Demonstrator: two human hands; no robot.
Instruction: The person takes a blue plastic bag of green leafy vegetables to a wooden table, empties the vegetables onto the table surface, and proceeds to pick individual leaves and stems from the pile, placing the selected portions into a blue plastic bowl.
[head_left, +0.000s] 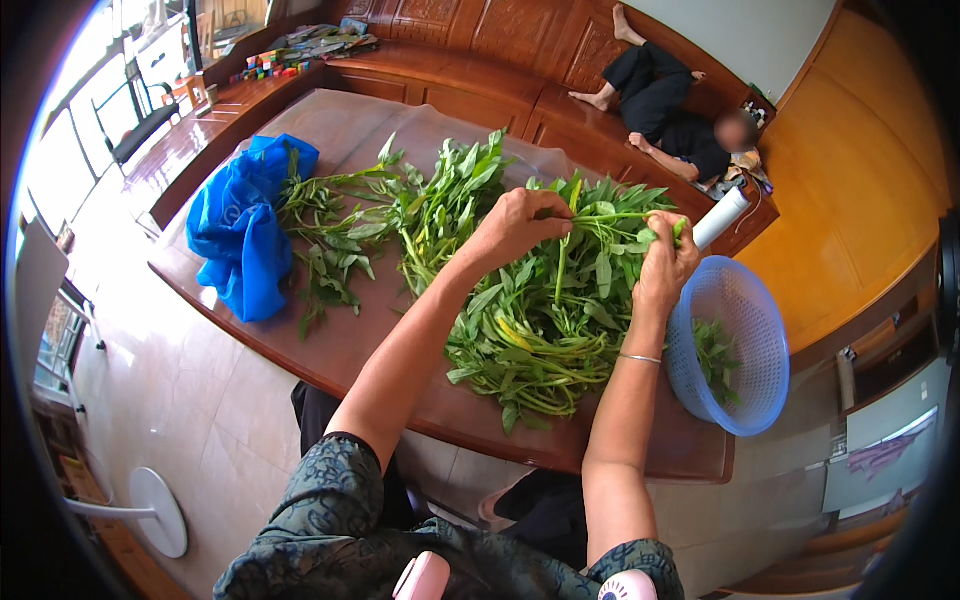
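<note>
A green stem of leafy greens (609, 217), which look like water spinach, is stretched between my two hands. My left hand (525, 217) pinches one part of it between thumb and fingertips. Round its other end are the fingers of my right hand (666, 259), with a bit of green showing above them. Below both hands a large heap of the same greens (540, 330) lies on the table, with several yellow leaves in it. Right of my right hand stands a blue plastic colander basket (761, 345). Some picked greens (716, 360) lie inside it.
A blue plastic bag (244, 225) lies crumpled on the brown table (360, 337) at left, beside looser stems (330, 274). A white roll (721, 216) is behind the basket. Beyond, a person (664, 112) lies on a wooden bench (480, 79). Coloured blocks (274, 66) sit far left.
</note>
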